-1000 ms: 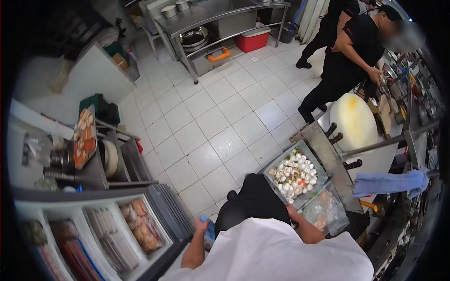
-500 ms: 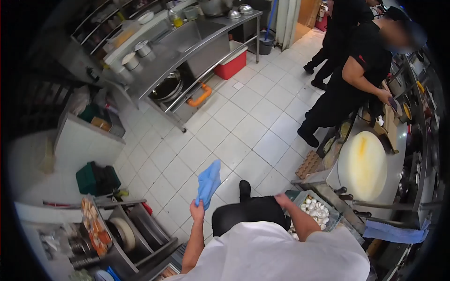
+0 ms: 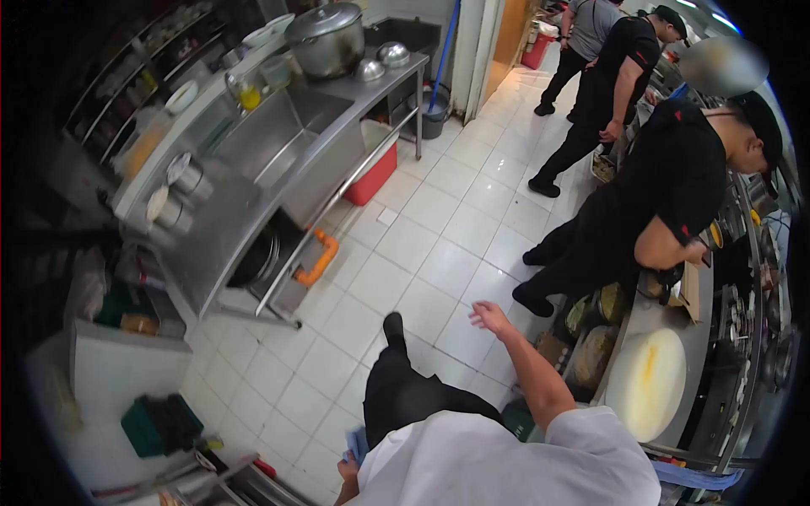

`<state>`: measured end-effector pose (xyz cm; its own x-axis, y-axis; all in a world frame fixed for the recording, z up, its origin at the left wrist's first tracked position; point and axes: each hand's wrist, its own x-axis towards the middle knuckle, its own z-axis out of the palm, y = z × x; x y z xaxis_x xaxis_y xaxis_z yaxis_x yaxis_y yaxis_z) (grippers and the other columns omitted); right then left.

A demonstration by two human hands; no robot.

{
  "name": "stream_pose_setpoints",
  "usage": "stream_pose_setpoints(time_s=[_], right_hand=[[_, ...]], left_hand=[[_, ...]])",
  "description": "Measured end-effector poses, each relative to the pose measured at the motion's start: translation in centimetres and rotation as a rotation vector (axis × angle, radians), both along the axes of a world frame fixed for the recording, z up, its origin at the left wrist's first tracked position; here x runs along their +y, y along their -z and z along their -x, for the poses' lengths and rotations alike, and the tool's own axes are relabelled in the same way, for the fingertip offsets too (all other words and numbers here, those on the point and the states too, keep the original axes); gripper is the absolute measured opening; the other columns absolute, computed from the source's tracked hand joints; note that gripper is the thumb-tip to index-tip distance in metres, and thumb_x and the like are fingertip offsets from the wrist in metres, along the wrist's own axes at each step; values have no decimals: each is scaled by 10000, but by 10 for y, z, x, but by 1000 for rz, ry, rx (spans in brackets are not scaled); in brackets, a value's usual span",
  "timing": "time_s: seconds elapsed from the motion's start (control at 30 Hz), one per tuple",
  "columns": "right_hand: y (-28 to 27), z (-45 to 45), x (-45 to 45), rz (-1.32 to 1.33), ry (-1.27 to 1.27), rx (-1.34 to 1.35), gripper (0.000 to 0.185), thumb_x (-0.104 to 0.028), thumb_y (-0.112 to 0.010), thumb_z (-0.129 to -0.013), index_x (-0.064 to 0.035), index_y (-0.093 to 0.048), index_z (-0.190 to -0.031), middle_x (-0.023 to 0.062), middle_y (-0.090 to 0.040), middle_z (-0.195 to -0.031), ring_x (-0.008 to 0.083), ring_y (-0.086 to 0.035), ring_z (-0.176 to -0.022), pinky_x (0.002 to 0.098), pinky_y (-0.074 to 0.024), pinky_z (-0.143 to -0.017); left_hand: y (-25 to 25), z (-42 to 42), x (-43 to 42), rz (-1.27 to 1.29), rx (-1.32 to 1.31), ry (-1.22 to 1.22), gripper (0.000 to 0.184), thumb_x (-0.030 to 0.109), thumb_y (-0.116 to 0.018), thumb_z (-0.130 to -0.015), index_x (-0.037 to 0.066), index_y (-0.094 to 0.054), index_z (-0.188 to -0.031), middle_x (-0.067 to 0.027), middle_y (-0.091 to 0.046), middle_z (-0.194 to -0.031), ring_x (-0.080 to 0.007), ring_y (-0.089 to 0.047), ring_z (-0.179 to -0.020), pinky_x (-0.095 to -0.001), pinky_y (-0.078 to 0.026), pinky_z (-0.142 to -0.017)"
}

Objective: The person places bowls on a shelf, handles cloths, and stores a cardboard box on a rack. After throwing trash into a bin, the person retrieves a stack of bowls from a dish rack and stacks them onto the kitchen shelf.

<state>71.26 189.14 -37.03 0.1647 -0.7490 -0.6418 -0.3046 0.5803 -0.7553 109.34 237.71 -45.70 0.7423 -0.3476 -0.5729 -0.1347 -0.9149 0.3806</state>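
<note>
My left hand [image 3: 347, 466] is low at my left side, closed on a blue cloth [image 3: 358, 444]. Part of that cloth is hidden behind my dark trousers. My right hand [image 3: 489, 318] reaches out ahead of me over the white tiles, fingers apart and holding nothing. The legs of a co-worker in black [image 3: 595, 232] stand just beyond it. One of my dark shoes [image 3: 393, 323] is stepped forward on the floor.
A steel sink counter [image 3: 211, 219] runs along the left, bearing a large lidded pot [image 3: 325, 42]. Under it are an orange pipe [image 3: 317, 260] and a red bin [image 3: 373, 173]. Co-workers line the right-hand counter, where a white round board [image 3: 648, 384] lies. A green box [image 3: 160, 424] sits lower left.
I have stepped forward; the sink counter is nearer. My left hand has dropped back to my side with the cloth. My right hand has swung forward, away from the container of white pieces.
</note>
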Motion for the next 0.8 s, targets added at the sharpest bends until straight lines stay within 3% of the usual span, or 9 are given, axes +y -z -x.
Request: stream_pose_setpoints(time_s=[0.13,0.2,0.23,0.33,0.4,0.5,0.7,0.77,0.8], right_hand=[[30,35,-6,-73,141,107,377,-310,-506,-929,-18,-528,-1165,118,-660,-946,194,-637,-706,310,-492,-600],[21,35,16,-159,318,67,369,-298,-503,-926,-8,-526,-1151,124,-663,-951,206,-646,-713,298,-485,-577],[37,40,30,-220,373,58,374,-303,-511,-919,-7,-538,-1146,120,-663,-913,182,-629,-688,291,-478,-569],[87,36,82,-199,372,307,329,-298,-629,-797,24,-680,-835,125,-654,-757,186,-586,-642,363,-467,-567],[127,32,110,-150,282,262,338,-288,-653,-769,29,-687,-883,122,-664,-787,197,-599,-702,380,-478,-621],[128,13,78,-255,384,164,355,-290,-649,-775,28,-677,-930,119,-667,-816,195,-602,-723,378,-483,-633],[120,62,-103,-198,491,-5,399,-295,-639,-788,25,-656,-1025,114,-673,-872,190,-610,-765,374,-493,-656],[112,106,-189,-174,469,-25,416,-296,-636,-792,25,-649,-1057,112,-674,-891,189,-612,-779,373,-497,-664],[87,132,-240,-71,245,343,371,-295,-600,-836,-3,-639,-1061,121,-672,-901,188,-620,-737,363,-512,-644]], left_hand=[[16,-69,-161,-112,67,243,557,423,-632,-815,-131,-625,-758,-258,-644,-720,-282,-650,-701,-423,-474,-618],[61,-126,-255,-94,112,912,651,506,-597,-789,-138,-626,-883,-287,-647,-892,-338,-653,-858,-429,-492,-737],[38,-133,-331,-248,268,550,689,543,-579,-786,-124,-620,-954,-294,-634,-968,-356,-635,-937,-425,-492,-785],[4,-139,-550,-27,147,848,734,600,-578,-764,-110,-638,-938,-322,-620,-948,-380,-628,-959,-418,-496,-809],[-47,-105,-685,23,-69,1087,730,609,-557,-772,-101,-640,-922,-324,-618,-910,-408,-621,-935,-451,-494,-791],[-78,-44,-848,79,42,1088,594,540,-580,-803,-35,-663,-926,-280,-644,-858,-372,-647,-837,-449,-494,-710],[-81,100,-1000,521,226,937,430,406,-599,-854,-10,-666,-942,-167,-669,-774,-260,-633,-728,-395,-482,-681],[-99,132,-1021,388,231,998,399,367,-596,-866,-9,-663,-981,-170,-670,-811,-248,-625,-754,-369,-478,-709],[-103,148,-1036,395,233,997,399,367,-596,-866,-9,-663,-981,-170,-670,-811,-248,-625,-754,-369,-478,-709]])
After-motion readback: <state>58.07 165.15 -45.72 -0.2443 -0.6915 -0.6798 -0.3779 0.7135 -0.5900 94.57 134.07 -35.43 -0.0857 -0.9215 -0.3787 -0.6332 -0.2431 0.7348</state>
